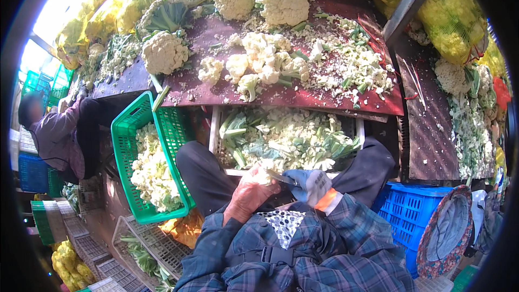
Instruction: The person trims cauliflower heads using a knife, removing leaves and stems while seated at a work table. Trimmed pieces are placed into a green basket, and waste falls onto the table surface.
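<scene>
Bare, my left hand [252, 191] grips a small cauliflower floret [263, 176] above my lap. My right hand [310, 186], in a blue and grey work glove with an orange cuff, is closed around a knife, its handle hidden. The knife blade [279, 177] points left and meets the floret. Just beyond both hands, a white plastic crate [215, 129] between my knees holds trimmed leaves and stem scraps [284, 138]. Cut florets [259, 63] lie in a heap on the dark red board [190, 93] ahead.
At my left, a tilted green crate [121, 158] holds florets. Whole cauliflowers [284, 2] and yellow mesh sacks [454, 20] line the far side. A metal post [411, 2] rises at right, above a blue crate [413, 211] and a hat [444, 227]. Another person [61, 138] sits far left.
</scene>
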A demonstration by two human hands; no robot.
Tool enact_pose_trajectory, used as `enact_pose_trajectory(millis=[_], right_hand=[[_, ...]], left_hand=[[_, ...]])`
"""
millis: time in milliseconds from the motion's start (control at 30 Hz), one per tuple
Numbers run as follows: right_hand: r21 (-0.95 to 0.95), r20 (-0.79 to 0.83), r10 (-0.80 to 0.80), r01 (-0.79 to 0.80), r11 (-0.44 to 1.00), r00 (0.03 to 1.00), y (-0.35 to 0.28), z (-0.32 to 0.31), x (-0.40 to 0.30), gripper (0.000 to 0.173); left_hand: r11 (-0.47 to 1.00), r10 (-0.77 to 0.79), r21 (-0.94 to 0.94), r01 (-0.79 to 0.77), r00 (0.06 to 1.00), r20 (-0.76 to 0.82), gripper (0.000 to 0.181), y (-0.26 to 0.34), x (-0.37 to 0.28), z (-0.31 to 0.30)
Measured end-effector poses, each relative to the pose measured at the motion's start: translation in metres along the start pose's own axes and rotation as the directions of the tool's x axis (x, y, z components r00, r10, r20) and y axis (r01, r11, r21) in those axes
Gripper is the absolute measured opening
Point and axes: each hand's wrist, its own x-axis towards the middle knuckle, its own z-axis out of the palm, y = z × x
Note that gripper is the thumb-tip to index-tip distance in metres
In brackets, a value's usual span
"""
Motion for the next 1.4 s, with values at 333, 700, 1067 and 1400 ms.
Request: enact_pose_trajectory(millis=[333, 700, 1067, 1400], right_hand=[[-0.164, -0.051, 0.394, -0.397, 0.903, 0.918, 0.042, 0.019, -0.015, 0.019], [0.045, -0.12, 0.027, -0.022, 0.999, 0.992, 0.0, 0.002, 0.002, 0.03], [-0.018, -0.068, 0.061, -0.062, 0.998, 0.996, -0.01, -0.005, 0.003, 0.028], [-0.051, -0.079, 0.538, -0.542, 0.839, 0.839, 0.038, 0.012, -0.015, 0.021]], left_hand=[[1.0, -0.008, 0.008, 0.008, 1.0, -0.026, 0.044, -0.004, -0.005, 0.016], [0.993, 0.117, 0.029, -0.118, 0.992, 0.041, 0.078, 0.011, 0.001, -0.003], [0.998, 0.061, 0.027, -0.062, 0.998, 0.033, 0.075, 0.0, -0.001, -0.001], [0.929, 0.116, 0.362, -0.078, 0.99, -0.085, 0.062, 0.005, 0.0, 0.016]])
